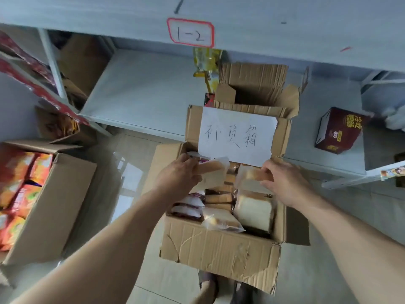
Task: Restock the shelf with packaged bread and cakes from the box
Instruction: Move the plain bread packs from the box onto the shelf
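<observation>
An open cardboard box (219, 244) stands on the floor below me, filled with several clear-wrapped breads and cakes; a white handwritten paper (237, 137) is stuck on its far flap. My left hand (177, 176) grips a wrapped bread packet (215, 170) just above the box's far left part. My right hand (282, 181) pinches another wrapped bread slice (254, 175) at the far right. A thick white toast loaf (254, 209) and pink-white packets (190, 205) lie lower in the box. The grey shelf (140, 91) labelled 1-2 (190, 32) lies ahead.
A second opened cardboard box (256, 91) and yellow snack packets (207, 64) sit on the shelf behind. A dark red carton (338, 130) stands on the right shelf. On the left floor is a box of orange snack bags (43, 198). My feet (228, 288) are under the box's near edge.
</observation>
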